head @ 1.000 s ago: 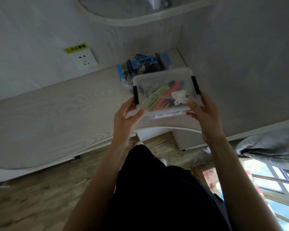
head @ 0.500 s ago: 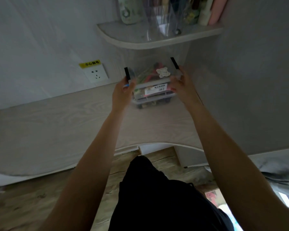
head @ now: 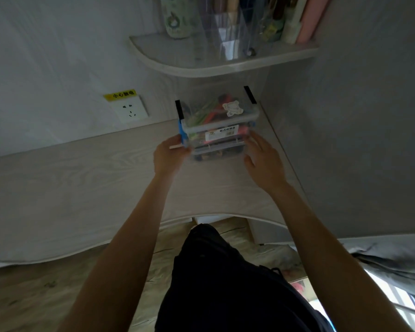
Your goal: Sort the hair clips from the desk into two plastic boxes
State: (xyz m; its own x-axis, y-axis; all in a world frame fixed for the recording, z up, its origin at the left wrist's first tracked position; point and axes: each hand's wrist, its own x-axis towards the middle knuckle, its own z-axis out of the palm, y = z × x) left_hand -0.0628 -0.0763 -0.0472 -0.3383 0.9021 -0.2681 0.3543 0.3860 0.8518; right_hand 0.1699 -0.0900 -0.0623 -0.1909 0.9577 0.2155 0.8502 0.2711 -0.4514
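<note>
Your left hand (head: 169, 155) sits at the left end of the stack, fingers curled against the lower box (head: 216, 152) by its blue latch (head: 183, 137); looks like a grip, but the blur hides the fingertips. Right hand (head: 261, 159) is spread, fingers fairly straight, at the right end, touching or just beside it, holding nothing that I can see.

Two clear plastic boxes, stacked, lids on, standing on the bench (head: 82, 178) in the back right corner. Top box (head: 218, 113) has black latches and colourful hair clips (head: 209, 113) inside. The lower one's contents are too dark to tell.

Handling, my read:
- Light, rigid thin plastic, smooth walls, likely slippery.
- Clips are loose, so weight will shift if you tilt.
- Top box may slide off the lower one. Take hold of the short ends under the lid rims, both hands, keep level.
- The latches could pop, so don't lift by them.

Room:
- Side wall (head: 345, 116) close on the right, back wall just behind.
- Shelf (head: 201, 65) overhangs the stack, so little room to lift straight up.
- Open bench to the left and toward you. Pull that way.
- Near bench edge curves in, so don't park the stack there.
</note>
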